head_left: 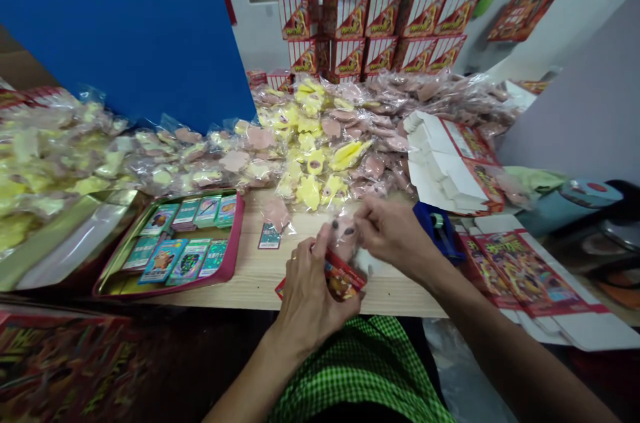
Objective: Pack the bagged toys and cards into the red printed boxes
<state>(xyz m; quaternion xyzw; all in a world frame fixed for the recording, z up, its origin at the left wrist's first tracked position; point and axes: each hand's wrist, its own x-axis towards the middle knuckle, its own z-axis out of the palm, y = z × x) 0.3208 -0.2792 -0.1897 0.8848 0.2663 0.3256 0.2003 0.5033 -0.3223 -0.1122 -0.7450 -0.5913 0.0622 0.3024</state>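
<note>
My left hand [315, 283] is wrapped round a small red printed box [345, 276] near the table's front edge. Just beyond the box's far end is a pink toy in a clear bag [343, 231], showing dark eye-like spots. My right hand [383, 230] pinches the bag at its right side, its fingers closed. Whether part of the bag is inside the box is hidden by my hands. Left of them another bagged pink piece [276, 212] lies on the wood, partly over a teal card [270, 236].
A pink-rimmed tin [235, 243] of card stacks stands left. Bagged yellow toys [310, 190] and pink ones pile along the back. Folded white cartons [445, 166], a blue tape dispenser [443, 236] and flat printed boxes [540, 270] lie right. Packed boxes [350, 56] are stacked behind.
</note>
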